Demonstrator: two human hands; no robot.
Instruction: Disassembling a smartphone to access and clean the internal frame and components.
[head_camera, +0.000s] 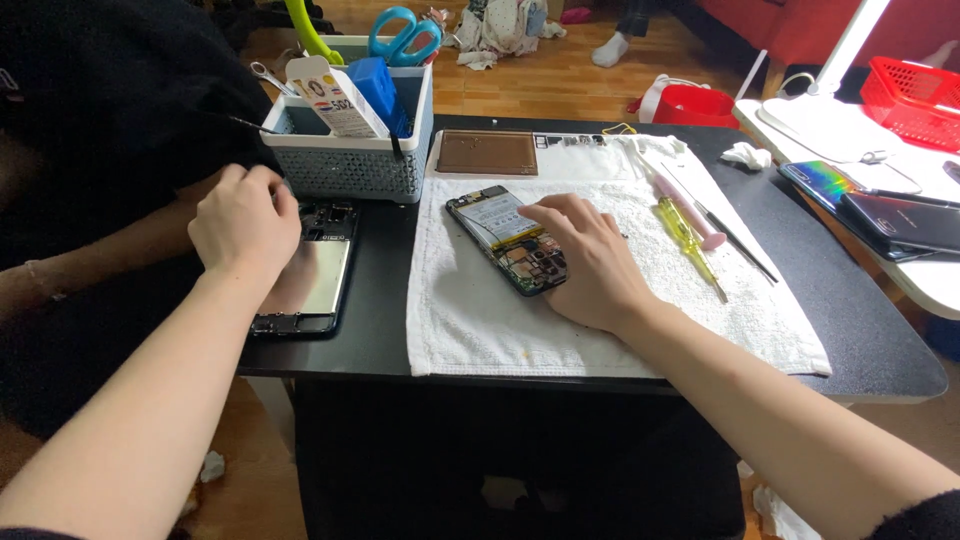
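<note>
- The opened black smartphone with its battery and circuit board exposed (508, 241) lay on the white terry towel (480, 320) — a soft layer that would keep the bare electronics from sliding or scratching on the black tabletop (880, 350).
- The right hand (585, 260) rested palm-down over the near-right end of the phone, fingers extended flat toward its far-left end; it pressed or steadied the body and did not close around it.
- The phone therefore sat partly beneath the right fingers, its battery end projecting to the far left, clear of the hand.
- The left hand (245, 225) was loosely curled over the far end of the detached dark phone back panel with a reflective inner face (308, 275), which lay on the bare tabletop left of the towel. Whether the fingers pinched anything could not be determined — they were turned away from the camera.
- The grey perforated plastic basket (350, 150) stood just beyond the panel, holding blue-handled scissors (403, 38) and a small white carton (335, 98), within reach of the left hand.
- The yellow-handled screwdriver (688, 235), the pink-handled tool (688, 212) and a thin dark tool (738, 243) lay parallel on the right part of the towel, near the right hand.
- The brown rectangular mat (488, 153) lay at the far edge.
</note>
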